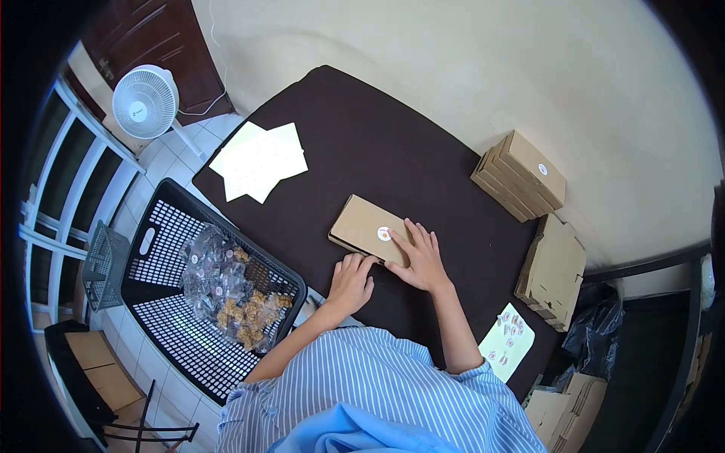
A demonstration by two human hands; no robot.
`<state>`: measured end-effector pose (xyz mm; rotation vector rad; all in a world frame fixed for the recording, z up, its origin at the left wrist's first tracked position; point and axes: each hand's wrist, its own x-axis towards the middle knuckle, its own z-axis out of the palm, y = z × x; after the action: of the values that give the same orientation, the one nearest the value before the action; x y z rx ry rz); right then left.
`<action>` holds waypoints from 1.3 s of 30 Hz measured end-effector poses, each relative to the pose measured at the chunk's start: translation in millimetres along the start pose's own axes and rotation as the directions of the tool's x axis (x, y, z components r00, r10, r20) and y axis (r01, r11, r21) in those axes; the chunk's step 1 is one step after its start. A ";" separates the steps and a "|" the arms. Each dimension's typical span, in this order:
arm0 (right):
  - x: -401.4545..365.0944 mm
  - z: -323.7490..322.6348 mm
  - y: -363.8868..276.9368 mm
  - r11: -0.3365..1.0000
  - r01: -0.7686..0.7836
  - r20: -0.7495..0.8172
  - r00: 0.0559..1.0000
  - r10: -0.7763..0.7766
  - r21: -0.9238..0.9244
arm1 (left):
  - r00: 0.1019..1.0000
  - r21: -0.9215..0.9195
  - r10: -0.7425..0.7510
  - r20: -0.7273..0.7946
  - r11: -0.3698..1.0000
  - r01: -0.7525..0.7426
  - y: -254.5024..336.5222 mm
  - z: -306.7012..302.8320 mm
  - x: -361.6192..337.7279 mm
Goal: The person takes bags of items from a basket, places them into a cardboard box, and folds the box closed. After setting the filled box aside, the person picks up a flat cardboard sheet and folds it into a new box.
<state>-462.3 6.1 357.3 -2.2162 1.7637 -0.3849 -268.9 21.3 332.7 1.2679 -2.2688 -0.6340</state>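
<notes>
A closed brown cardboard box [358, 219] lies flat on the dark tablecloth in front of me. On its lid is a round white sticker [383, 235] with a small coloured print. My right hand [420, 258] lies over the box's right end, fingers stretched and apart, with a fingertip at the sticker. At the near long side, my left hand [350, 284] touches the box edge with its fingertips. Its fingers are slightly bent, its thumb stands apart, and nothing shows in its grasp.
Left of the table stands a black basket [162, 260] of plastic-wrapped goods. Pale sheets [260, 160] lie at the far left, a sticker sheet [507, 343] at the near right. Stacked boxes [521, 177] and flattened cartons [551, 272] line the right edge. A fan [146, 102] stands beyond.
</notes>
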 end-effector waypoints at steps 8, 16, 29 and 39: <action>0.7 -0.7 1.2 1.000 -0.017 0.032 0.999 0.017 0.007 | 1.000 0.081 -0.006 -0.001 0.997 0.006 5.4 -5.0 -6.4; 1.9 -3.8 -1.5 0.999 -0.034 0.055 0.998 0.034 0.005 | 0.997 0.137 -0.038 0.063 0.990 0.030 9.6 -7.6 -12.8; -0.7 2.4 -3.2 0.997 -0.008 0.008 1.000 0.009 -0.075 | 0.995 0.210 -0.044 0.085 0.977 0.025 8.9 -9.5 -18.8; -2.0 9.2 -3.2 0.998 0.012 -0.069 0.997 -0.016 -0.068 | 0.998 0.128 -0.002 0.061 0.992 -0.006 5.3 -8.4 -10.6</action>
<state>-456.4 9.1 349.9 -2.2888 1.8231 -0.4164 -262.4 31.6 340.7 1.3229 -2.3937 -0.5401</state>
